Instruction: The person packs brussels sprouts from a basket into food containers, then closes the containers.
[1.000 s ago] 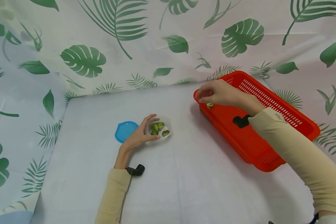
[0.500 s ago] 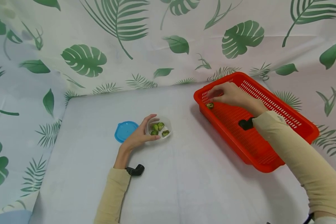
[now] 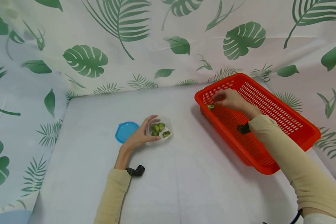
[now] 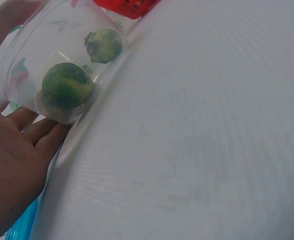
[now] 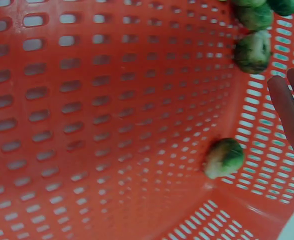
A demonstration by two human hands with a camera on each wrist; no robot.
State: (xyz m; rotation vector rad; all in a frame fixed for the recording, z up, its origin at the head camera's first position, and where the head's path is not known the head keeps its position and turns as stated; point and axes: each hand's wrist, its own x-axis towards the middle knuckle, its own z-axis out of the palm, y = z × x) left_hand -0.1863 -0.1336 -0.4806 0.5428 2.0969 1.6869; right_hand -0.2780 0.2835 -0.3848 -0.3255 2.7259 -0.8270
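My left hand (image 3: 137, 136) grips a small clear plastic container (image 3: 170, 123) between thumb and fingers. Several green Brussels sprouts (image 3: 161, 126) lie inside it, and the left wrist view shows two through its wall. Over on the right, my right hand (image 3: 231, 100) reaches into a red slotted basket (image 3: 224, 135) near its far left corner. Its fingers (image 5: 287, 112) look extended, with nothing visible between them. One Brussels sprout (image 5: 224, 158) lies apart in the basket; several others (image 5: 253, 52) cluster by a wall, close to the fingertips. The thumb is hidden in the right wrist view.
A blue lid (image 3: 126, 131) lies flat on the white tabletop (image 3: 168, 177), just left of the container. Leaf-printed cloth (image 3: 145, 53) hangs behind and beside the table. The basket stands at an angle near the back right.
My right hand has moved from over the basket's left corner rim slightly right and lower, into the basket. My left hand still holds the container in the same place.
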